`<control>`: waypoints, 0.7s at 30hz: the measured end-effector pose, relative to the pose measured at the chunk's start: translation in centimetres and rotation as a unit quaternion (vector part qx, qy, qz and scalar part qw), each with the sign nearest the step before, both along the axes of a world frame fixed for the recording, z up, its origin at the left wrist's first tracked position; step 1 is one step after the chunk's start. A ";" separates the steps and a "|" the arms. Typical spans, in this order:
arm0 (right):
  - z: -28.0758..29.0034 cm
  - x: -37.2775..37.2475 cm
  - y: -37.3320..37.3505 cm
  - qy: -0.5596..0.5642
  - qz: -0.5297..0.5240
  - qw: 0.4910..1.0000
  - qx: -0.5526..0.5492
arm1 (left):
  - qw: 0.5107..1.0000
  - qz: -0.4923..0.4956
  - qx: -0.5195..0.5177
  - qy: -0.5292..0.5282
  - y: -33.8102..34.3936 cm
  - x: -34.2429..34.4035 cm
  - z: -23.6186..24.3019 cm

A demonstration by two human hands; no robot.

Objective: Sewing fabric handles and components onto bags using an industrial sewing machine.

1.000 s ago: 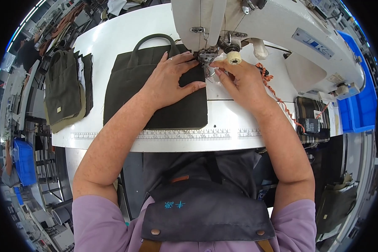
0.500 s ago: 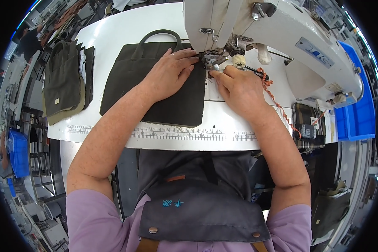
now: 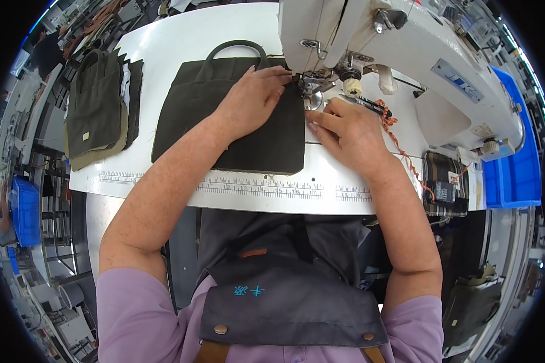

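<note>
Looking down at a white counter point(image 3: 345, 154) with a dark green bag piece point(image 3: 266, 148) laid flat around the middle, with its top right corner up by the presser foot point(image 3: 309, 85) of a big white sewing machine point(image 3: 418, 42). Sporting a rounded handle point(image 3: 236, 43) in the same dark green, arching past the top edge.

Resting the left hand point(image 3: 248, 106) on the upper right part of the piece, with fingers laid out over the fabric and pointing at the presser foot. Not clenched around anything, just lying on top with the thumb alongside.

Got the right hand point(image 3: 350, 130) just below the needle area, with bent fingers and the index tip right at the bag piece's right edge. Honestly can't tell from this angle whether pinching the edge or only touching it.

Just past that hand, can spot a dark slim tool point(image 3: 369, 104) lying next to a coiled orange cord point(image 3: 389, 122). Can also see a plaid item point(image 3: 436, 160) farther right, then a blue bin point(image 3: 511, 169) beyond the counter. Over on the left, stacked up: a pile of similar green pieces point(image 3: 94, 103), well apart from both hands. Running along the near edge: a printed ruler point(image 3: 260, 184).
</note>
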State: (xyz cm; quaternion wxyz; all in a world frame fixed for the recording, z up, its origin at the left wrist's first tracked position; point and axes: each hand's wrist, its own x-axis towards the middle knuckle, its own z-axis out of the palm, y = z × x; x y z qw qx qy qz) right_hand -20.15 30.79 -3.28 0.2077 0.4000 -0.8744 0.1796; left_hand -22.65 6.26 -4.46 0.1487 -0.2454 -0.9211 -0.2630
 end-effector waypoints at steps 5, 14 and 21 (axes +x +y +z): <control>0.4 0.3 -0.1 -0.016 0.020 1.000 -0.015 | 0.991 -0.049 0.123 -0.005 -1.6 0.6 0.8; -0.2 0.0 -0.4 -0.019 0.062 0.995 -0.069 | 0.988 -0.102 -0.104 -0.054 -0.5 8.0 2.9; 0.5 0.6 -0.7 -0.010 0.016 1.000 0.005 | 0.917 -0.025 0.243 -0.315 -0.8 7.1 5.6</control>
